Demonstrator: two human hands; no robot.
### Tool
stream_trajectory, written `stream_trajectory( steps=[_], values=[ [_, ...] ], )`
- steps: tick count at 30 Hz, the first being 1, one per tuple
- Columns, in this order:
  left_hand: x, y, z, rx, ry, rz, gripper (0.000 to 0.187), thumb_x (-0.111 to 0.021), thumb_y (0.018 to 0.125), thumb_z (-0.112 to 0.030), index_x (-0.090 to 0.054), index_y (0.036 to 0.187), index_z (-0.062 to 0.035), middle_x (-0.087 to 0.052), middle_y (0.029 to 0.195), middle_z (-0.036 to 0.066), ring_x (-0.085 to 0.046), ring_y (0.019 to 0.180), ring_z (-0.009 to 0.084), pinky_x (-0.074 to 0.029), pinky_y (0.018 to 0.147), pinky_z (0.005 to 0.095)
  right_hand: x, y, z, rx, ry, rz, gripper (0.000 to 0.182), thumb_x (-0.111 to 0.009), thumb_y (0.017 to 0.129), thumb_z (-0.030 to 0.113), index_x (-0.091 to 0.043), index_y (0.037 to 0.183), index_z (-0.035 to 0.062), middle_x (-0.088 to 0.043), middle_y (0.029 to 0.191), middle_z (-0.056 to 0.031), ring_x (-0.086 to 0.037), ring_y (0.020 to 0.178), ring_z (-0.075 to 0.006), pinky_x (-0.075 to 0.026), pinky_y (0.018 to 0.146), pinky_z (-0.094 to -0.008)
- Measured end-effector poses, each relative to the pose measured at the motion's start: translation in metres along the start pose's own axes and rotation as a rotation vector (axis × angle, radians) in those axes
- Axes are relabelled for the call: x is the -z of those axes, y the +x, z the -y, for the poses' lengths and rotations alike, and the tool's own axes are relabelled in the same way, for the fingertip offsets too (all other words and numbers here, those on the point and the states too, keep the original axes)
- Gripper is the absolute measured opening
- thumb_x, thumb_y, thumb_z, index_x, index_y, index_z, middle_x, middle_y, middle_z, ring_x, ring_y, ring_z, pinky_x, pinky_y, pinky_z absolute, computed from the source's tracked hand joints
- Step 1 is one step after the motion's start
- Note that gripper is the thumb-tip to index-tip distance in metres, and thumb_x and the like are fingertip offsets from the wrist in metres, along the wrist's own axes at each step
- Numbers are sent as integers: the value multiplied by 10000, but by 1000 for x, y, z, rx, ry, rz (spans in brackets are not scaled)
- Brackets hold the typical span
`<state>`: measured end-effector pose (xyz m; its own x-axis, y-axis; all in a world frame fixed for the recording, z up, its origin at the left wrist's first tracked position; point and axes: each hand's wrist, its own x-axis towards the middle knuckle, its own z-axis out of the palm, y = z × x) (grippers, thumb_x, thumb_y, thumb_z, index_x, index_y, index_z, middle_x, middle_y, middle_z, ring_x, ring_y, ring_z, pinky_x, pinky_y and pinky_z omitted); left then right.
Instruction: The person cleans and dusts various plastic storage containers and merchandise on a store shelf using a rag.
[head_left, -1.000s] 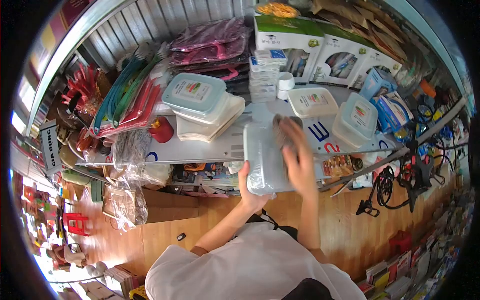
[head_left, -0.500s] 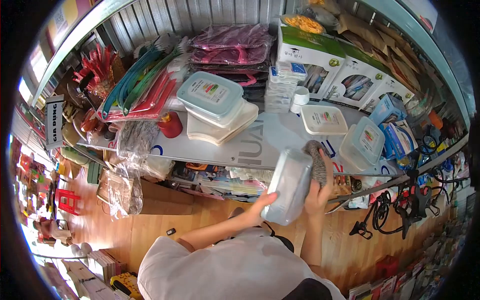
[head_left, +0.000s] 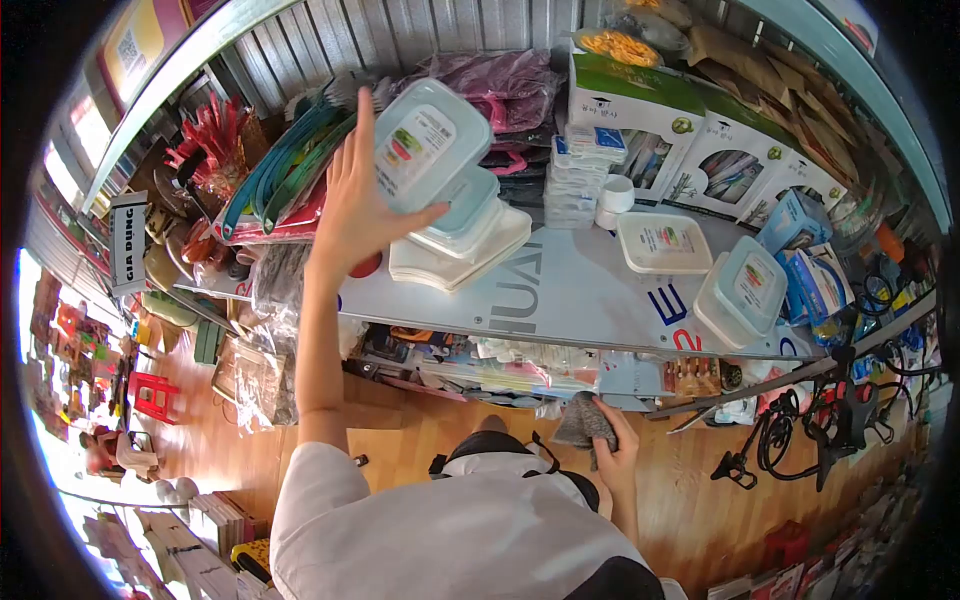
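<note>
My left hand [head_left: 352, 205] is raised at the left, its fingers along the side of a clear plastic food container [head_left: 432, 140] and its thumb at the lower edge. This container is tilted, with its labelled lid facing up. Below it, another lidded container [head_left: 468, 205] sits on a stack of pale trays or lids [head_left: 465, 255], partly covered. Down near my body, my right hand [head_left: 618, 445] grips a crumpled grey cloth [head_left: 580, 422].
A flat labelled container [head_left: 662, 243] and a deeper one [head_left: 742, 292] stand right on the grey shelf [head_left: 560, 290]. White boxes [head_left: 625, 115], packs of purple goods [head_left: 500, 85] and green and blue straps [head_left: 290, 165] line the back. Black cords [head_left: 790, 430] hang at right.
The clear container has gone from in front of my body up and left to the stack, with my left hand. My right hand has drawn back lower with the cloth.
</note>
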<state>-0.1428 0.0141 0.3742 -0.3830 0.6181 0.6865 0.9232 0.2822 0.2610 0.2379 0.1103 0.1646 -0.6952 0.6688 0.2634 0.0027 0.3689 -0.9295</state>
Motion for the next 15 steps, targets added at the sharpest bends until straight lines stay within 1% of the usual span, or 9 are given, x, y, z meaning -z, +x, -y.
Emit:
stream_trajectory(
  steps=[3, 4, 5, 6, 7, 10, 13, 15],
  values=[
    [-7, 25, 32, -64, -56, 206, 1202, -838, 608, -437, -156, 1537, -97, -464, 1354, 263, -438, 1247, 431, -285, 1111, 476, 10, 1, -1, 9, -34, -62, 530, -499, 719, -61, -574, 1243, -32, -623, 1182, -174, -608, 1072, -271, -443, 946, -328],
    [-9, 31, 40, -58, -43, 279, 1196, -841, 605, -459, -165, 1541, -145, -467, 1374, 255, -423, 1285, 408, -219, 1142, 507, 13, 1, 3, -4, -33, -76, 529, -502, 718, -58, -574, 1242, -33, -623, 1180, -174, -607, 1072, -269, -442, 947, -327],
    [-9, 34, 45, -68, -8, 319, 1165, -833, 621, -465, -184, 1537, -153, -460, 1390, 239, -417, 1296, 397, -204, 1145, 518, 15, 2, 5, -19, -33, -90, 528, -504, 718, -55, -575, 1240, -34, -624, 1179, -173, -606, 1071, -266, -440, 948, -326],
    [-7, 38, 44, -77, 26, 359, 1135, -825, 637, -472, -203, 1533, -160, -453, 1406, 223, -411, 1306, 386, -189, 1148, 530, 16, 2, 3, -5, -46, -107, 489, -494, 749, -38, -579, 1231, -36, -622, 1207, -180, -598, 1106, -269, -430, 974, -342],
    [-5, 41, 43, -84, 60, 398, 1104, -818, 653, -479, -222, 1529, -168, -446, 1422, 207, -405, 1316, 375, -174, 1151, 542, 15, 1, 3, -8, -39, -117, 488, -495, 751, -38, -579, 1231, -35, -623, 1201, -178, -598, 1104, -269, -431, 973, -341],
    [1, 34, 30, -128, 185, 350, 972, -791, 708, -436, -299, 1505, -173, -473, 1406, 164, -408, 1321, 355, -170, 1143, 577, 13, 1, 8, -6, -31, -140, 487, -495, 748, -38, -583, 1227, -34, -627, 1182, -176, -601, 1095, -268, -434, 966, -339],
    [3, 14, -1, -217, 269, 173, 877, -786, 729, -355, -366, 1474, -158, -496, 1378, 160, -413, 1319, 341, -181, 1144, 566, 13, -4, 12, 5, -42, -143, 497, -498, 733, -48, -587, 1222, -29, -627, 1164, -178, -607, 1078, -275, -441, 951, -334],
    [-1, 5, -26, -291, 145, 121, 833, -798, 712, -258, -410, 1437, -127, -491, 1389, 143, -438, 1306, 327, -201, 1147, 549, 17, -6, 16, 12, -62, -122, 505, -508, 727, -59, -587, 1225, -18, -624, 1155, -178, -613, 1059, -287, -448, 936, -328]
  ],
)
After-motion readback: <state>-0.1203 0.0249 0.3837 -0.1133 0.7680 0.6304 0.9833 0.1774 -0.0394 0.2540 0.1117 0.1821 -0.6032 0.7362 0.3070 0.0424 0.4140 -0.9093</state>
